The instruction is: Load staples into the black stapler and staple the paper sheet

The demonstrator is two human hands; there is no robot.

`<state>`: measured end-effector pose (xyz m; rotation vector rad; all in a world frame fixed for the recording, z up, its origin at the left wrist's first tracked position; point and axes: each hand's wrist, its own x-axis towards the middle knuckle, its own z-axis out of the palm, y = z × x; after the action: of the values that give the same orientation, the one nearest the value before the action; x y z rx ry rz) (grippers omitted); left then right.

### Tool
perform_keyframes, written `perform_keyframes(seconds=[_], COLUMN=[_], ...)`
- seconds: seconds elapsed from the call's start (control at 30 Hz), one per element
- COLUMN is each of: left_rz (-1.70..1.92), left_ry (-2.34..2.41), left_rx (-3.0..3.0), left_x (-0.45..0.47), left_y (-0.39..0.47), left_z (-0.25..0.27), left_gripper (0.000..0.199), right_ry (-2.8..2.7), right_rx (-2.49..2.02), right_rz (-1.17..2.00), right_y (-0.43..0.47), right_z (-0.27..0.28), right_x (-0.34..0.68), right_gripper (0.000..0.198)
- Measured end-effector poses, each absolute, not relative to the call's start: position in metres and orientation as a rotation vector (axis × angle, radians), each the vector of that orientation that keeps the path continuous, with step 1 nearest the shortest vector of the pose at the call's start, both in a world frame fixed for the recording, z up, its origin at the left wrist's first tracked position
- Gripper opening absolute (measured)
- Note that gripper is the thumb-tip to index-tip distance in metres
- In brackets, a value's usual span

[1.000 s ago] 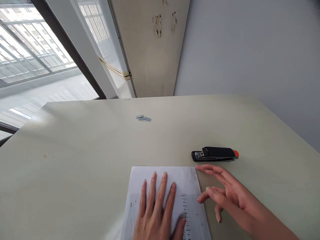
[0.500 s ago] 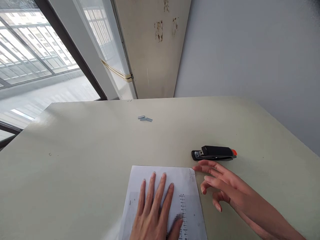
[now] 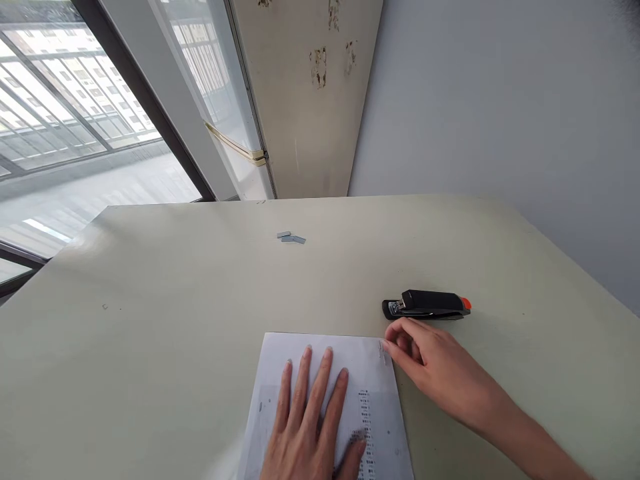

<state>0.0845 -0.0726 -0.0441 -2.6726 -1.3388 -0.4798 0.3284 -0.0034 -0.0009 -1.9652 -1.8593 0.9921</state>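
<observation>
So the printed paper (image 3: 380,407) is set at the near middle of the table (image 3: 190,280), its near end cut off by the frame. It's pinned by the left hand (image 3: 303,427), which is laid flat on it, fingers spread, pretty much as it was half a second ago. The real change is in the right hand (image 3: 440,363): back then the fingers were loosely fanned out, and now they're curled in, with thumb and forefinger brought together and the paper's far right corner pinched at the tips.

The black stapler (image 3: 433,305) with its orange end is parked just beyond the right hand's knuckles, same spot as before; whether they're touching can't be told. So not much slack is left on that far side.

More room is offered elsewhere: a wide stretch of tabletop is seen left of the paper, and another between it and the small grey strips (image 3: 291,237), which are left near the far edge. The right side of the table is bounded by the wall (image 3: 490,100), and past the far edge a stained beige panel (image 3: 305,120) is seen.
</observation>
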Motion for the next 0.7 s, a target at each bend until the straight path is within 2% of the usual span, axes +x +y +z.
perform_keyframes(seconds=[0.2,0.43,0.57,0.7], left_rz=[-0.450,-0.434,-0.443,-0.457], left_ry=[-1.330,-1.360,-1.329,-1.325], left_rx=[-2.663,-2.666,-2.659,-2.655], left_x=[0.085,0.086,0.086,0.086], left_y=[-0.073,-0.075,-0.075,-0.074], left_z=[-0.043,-0.044,-0.044,-0.043], left_gripper=[0.064,0.064,0.065,0.063], right_ry=[-1.850,-1.380,-1.064,-1.205], right_rx=[-1.879,-1.646,-1.570,-1.441], right_rz=[1.078,1.565,1.737,1.904], right_y=[0.000,-0.002,-0.008,-0.018], right_z=[0.005,0.017,0.014,0.012], right_x=[0.327,0.329,0.327,0.329], right_gripper=[0.027,0.042,0.051,0.053])
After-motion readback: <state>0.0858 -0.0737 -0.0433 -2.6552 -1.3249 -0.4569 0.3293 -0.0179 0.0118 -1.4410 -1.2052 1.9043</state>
